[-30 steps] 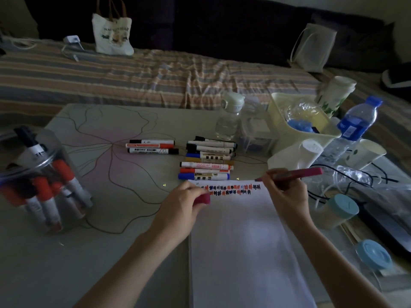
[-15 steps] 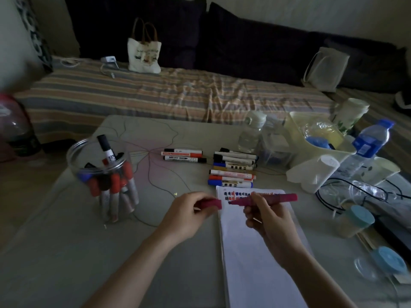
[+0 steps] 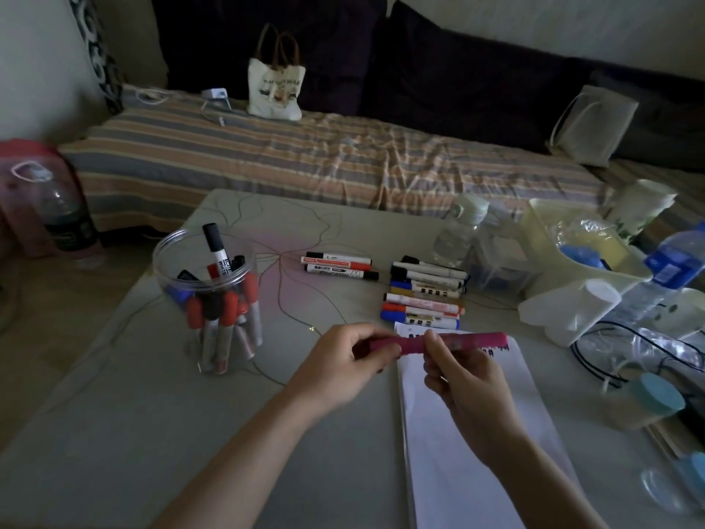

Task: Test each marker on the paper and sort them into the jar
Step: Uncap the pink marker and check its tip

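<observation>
Both sets of fingers [image 3: 433,339] curled round pink marker [image 3: 473,339], left hand [image 3: 343,366] on cap end, right hand [image 3: 463,370] on barrel, above paper [image 3: 457,433]. Roughly halfway: jar [image 3: 210,299] packed already, dozen-ish markers [image 3: 423,292] waiting on desk [image 3: 152,414].

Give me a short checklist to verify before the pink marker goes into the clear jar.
1. Cap on: the left hand presses the pink cap onto the pink marker; whether it is fully seated, cannot tell.
2. Grip: the right hand pinches the marker barrel, ok.
3. Test mark made: coloured marks line the top of the white paper pad, but whether one is this marker's, cannot tell.
4. Room in the clear plastic jar: open-topped, markers standing inside, space left, ok.
5. Path to the jar: bare table between it and the hands, ok.
</observation>
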`<control>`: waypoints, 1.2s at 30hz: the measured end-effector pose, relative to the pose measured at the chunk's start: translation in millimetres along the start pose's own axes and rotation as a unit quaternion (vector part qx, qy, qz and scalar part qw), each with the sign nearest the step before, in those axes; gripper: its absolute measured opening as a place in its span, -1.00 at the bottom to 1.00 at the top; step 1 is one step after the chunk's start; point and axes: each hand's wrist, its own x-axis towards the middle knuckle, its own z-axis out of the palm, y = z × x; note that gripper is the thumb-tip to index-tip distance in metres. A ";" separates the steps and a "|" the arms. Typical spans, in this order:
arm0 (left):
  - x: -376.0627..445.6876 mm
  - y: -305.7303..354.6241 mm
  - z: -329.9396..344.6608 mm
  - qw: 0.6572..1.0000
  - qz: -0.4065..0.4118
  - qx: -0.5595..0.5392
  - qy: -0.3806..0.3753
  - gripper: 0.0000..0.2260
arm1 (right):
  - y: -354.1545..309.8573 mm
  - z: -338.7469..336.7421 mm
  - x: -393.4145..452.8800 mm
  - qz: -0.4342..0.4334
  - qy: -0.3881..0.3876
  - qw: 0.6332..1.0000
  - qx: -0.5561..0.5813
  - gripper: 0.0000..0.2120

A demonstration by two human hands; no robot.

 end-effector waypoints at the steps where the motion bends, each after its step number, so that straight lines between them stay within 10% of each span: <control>1: 0.6 -0.3 1.0 1.000 0.010 0.014 0.008 -0.87 | 0.3 -0.1 0.6 0.001 -0.005 1.000 -0.001 -0.66; 15: 5.7 -1.9 26.4 0.992 0.084 0.084 0.042 -0.74 | 4.5 -6.3 3.5 0.086 0.012 0.992 0.093 -0.72; 21: 11.7 5.1 14.9 0.995 0.007 -0.081 0.051 -0.82 | -7.4 -24.9 10.4 0.075 0.022 0.992 0.103 -0.53; 25: 13.0 5.9 11.0 0.990 -0.009 -0.131 0.056 -0.84 | -14.0 -42.4 11.1 0.055 0.020 0.990 0.131 -0.77; 36: 18.7 5.7 12.5 0.942 -0.084 -0.294 0.135 -0.84 | -12.5 -59.5 16.8 -0.156 -0.014 0.943 -0.293 -0.79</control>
